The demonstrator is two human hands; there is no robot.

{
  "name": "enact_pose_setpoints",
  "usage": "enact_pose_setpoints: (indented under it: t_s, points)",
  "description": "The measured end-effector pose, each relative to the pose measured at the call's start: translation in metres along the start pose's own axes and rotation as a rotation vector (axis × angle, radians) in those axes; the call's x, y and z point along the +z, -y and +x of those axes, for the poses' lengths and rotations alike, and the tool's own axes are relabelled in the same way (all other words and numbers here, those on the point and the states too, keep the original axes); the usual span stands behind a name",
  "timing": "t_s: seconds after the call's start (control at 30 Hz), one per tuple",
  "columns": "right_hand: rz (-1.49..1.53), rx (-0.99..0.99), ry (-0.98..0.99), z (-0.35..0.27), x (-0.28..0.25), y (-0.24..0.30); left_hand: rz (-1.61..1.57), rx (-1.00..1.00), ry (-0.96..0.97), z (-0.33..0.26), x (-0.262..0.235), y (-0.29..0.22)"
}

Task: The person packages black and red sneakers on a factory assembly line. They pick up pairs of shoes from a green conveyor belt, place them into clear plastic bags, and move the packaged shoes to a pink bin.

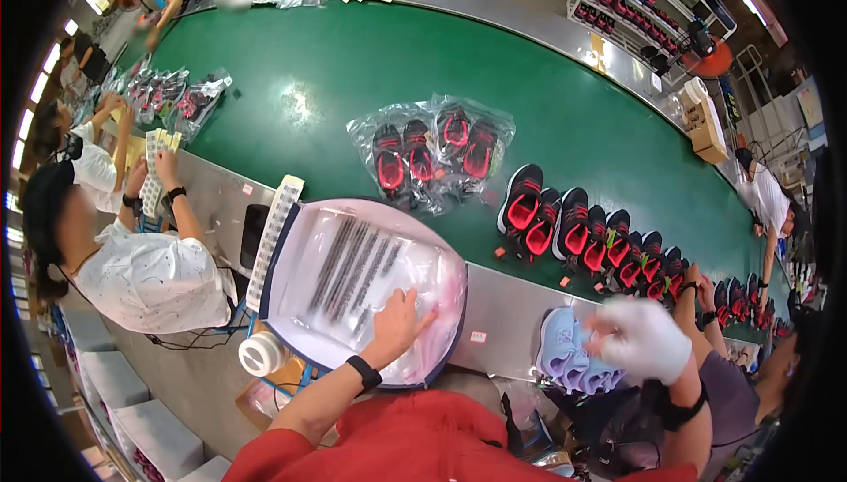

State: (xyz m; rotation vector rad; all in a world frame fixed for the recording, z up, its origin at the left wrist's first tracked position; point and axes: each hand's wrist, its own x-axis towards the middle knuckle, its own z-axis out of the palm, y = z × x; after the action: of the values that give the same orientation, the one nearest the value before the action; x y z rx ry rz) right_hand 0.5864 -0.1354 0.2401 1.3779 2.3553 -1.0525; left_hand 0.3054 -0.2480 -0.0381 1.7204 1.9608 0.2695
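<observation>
Stack of clear plastic bags (353,279) lying on the tilted tray (284,244) at the belt's near edge. Left hand (399,321) flat on top, fingers spread, probably peeling one bag free. Right hand (644,339), white-gloved and blurred, over pale blue shoes (565,354); grip unclear. Next probably needs one bag pinched and opened.
</observation>
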Motion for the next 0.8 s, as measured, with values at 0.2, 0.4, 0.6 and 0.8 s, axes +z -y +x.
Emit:
enact_pose_setpoints:
  t_s: [0.2,0.4,0.6,0.8]
  points:
    - [0.609,0.105,0.738,-0.102,0.176,-0.022,-0.102,0.073,0.038,0.002,-0.011,-0.008]
    - [0.134,0.138,0.614,-0.122,0.026,0.052,-0.168,0.088,0.077,-0.006,-0.009,-0.015]
    - [-0.28,-0.214,0.094,-0.012,-0.064,0.109,-0.689,-0.073,0.157,0.018,0.019,0.007]
    - [0.419,-0.221,0.104,0.101,0.027,0.064,-1.155,-0.404,0.371,0.024,0.011,0.014]
